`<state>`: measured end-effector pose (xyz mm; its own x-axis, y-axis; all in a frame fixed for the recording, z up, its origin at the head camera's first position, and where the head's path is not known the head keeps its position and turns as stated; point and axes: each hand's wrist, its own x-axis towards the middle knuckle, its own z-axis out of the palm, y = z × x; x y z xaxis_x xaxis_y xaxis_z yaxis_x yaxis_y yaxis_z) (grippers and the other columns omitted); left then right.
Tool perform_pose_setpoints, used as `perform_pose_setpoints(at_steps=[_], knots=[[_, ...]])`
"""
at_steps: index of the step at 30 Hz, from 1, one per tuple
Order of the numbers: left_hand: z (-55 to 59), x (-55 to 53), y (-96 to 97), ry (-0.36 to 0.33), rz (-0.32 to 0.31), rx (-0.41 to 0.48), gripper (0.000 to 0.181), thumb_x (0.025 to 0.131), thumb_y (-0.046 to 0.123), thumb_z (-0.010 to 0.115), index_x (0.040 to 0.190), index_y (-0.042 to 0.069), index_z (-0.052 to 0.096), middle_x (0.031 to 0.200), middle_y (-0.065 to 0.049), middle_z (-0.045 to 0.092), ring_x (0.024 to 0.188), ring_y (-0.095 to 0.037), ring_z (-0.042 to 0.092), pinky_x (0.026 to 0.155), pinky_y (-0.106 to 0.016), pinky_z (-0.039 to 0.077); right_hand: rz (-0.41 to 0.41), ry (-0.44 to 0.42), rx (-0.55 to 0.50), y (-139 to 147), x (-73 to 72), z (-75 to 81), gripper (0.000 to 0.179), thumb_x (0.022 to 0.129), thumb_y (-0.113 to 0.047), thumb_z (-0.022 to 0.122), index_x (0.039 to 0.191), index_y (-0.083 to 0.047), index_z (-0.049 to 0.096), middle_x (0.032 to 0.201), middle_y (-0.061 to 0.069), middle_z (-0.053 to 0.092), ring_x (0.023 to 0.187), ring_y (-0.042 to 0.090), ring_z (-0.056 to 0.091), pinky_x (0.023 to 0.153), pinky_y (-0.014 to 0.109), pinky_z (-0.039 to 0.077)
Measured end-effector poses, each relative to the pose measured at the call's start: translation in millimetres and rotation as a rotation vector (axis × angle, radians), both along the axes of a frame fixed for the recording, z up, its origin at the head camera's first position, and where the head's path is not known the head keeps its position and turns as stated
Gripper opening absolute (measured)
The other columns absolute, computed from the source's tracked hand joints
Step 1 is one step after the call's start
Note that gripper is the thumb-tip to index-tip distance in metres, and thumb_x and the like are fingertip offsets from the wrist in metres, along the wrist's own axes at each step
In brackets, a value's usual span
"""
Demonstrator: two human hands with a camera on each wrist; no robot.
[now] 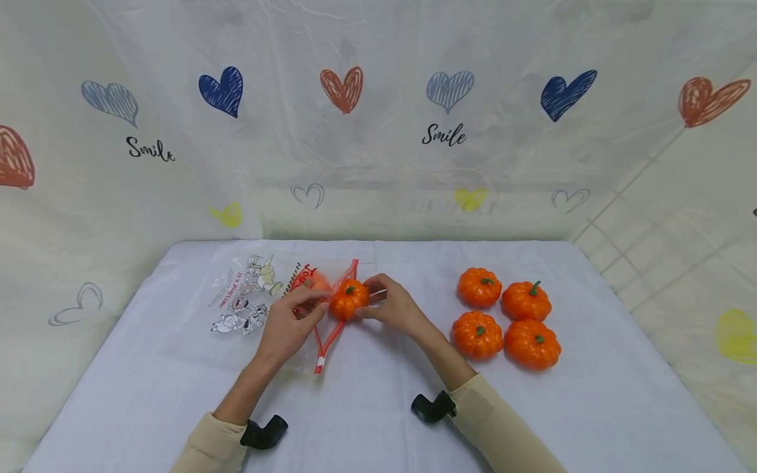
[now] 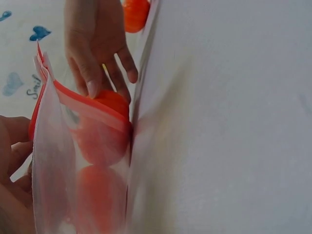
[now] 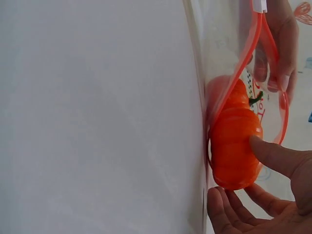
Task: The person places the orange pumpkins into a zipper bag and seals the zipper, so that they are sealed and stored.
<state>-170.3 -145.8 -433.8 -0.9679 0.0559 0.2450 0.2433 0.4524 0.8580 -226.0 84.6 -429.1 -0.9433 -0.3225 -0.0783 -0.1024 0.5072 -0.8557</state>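
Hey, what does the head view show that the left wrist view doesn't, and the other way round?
Only the head view shows all four loose pumpkins together, plus the beige sleeves.

Only the left wrist view shows the right hand from its palm side, and looks side-on through clear film at the mouth pumpkin.

Both show the left hand, the red-edged bag and another pumpkin inside.
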Motion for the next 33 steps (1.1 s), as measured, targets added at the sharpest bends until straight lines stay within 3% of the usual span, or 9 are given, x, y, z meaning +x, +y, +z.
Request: perform_pose_setpoints(at_steps=[14,21,33], knots=[[0.5,0.2,1.4,-0.003,-0.002,-0.006,0.022,0.098,0.019,0.073,0.119,0.022,0.078,0.104,-0.002,0.069,0.097,-0.019,0.058,0.082,-0.017,0.051,0.008,0.022,-0.031,-2,-4.2,-4.0,0.051,0.088,-0.016,0.083,0.134,-0.013,0.062,0.127,0.016,0.069,0.111,0.032,0.07,0.089,0.042,0.063],[-0.4,-0.2,1.1,-0.004,-0.009,-0.001,0.022,0.098,0.02,0.073,0.119,0.022,0.078,0.103,-0.002,0.069,0.097,-0.019,0.058,0.081,-0.018,0.051,0.001,-0.025,-0.056,-4,-5.5,-5.2,0.054,0.09,-0.017,0.082,0.14,-0.017,0.06,0.125,0.016,0.067,0.103,0.028,0.07,0.079,0.036,0.064],[-0.1,-0.3,1.1,-0.017,-0.006,-0.008,0.023,0.098,0.021,0.072,0.12,0.022,0.078,0.107,-0.001,0.071,0.099,-0.017,0.059,0.083,-0.017,0.05,-0.036,-0.057,-0.114,-13,-6.0,-6.9,0.053,0.091,-0.014,0.079,0.14,-0.012,0.058,0.128,0.018,0.065,0.107,0.03,0.072,0.084,0.039,0.064]])
